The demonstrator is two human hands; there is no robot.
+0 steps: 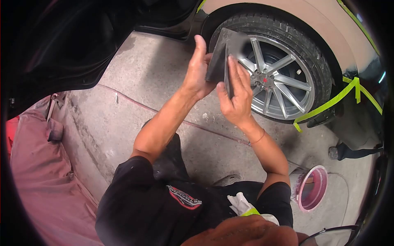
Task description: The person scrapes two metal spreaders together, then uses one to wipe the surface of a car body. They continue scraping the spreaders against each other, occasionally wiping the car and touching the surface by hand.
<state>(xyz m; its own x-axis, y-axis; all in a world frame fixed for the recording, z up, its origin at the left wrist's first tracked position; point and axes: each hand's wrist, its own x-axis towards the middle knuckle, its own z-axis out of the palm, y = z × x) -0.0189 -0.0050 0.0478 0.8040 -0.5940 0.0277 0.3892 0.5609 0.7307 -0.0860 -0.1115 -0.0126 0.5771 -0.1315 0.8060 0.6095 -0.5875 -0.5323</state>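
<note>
Dark grey and stiff-looking, the sanding block (217, 57) was held up before the alloy wheel (275, 80), left hand (197, 76) clasping its far-left edge, right hand (236, 96) pinching its near face. It seemed light and rigid, best gripped along the edges.

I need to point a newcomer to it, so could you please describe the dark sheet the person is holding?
Start at the car wheel with silver spokes. Directly before it, the left hand and right hand hold up a folded dark grey sheet. It is the only flat, matte thing raised off the concrete floor.
</note>
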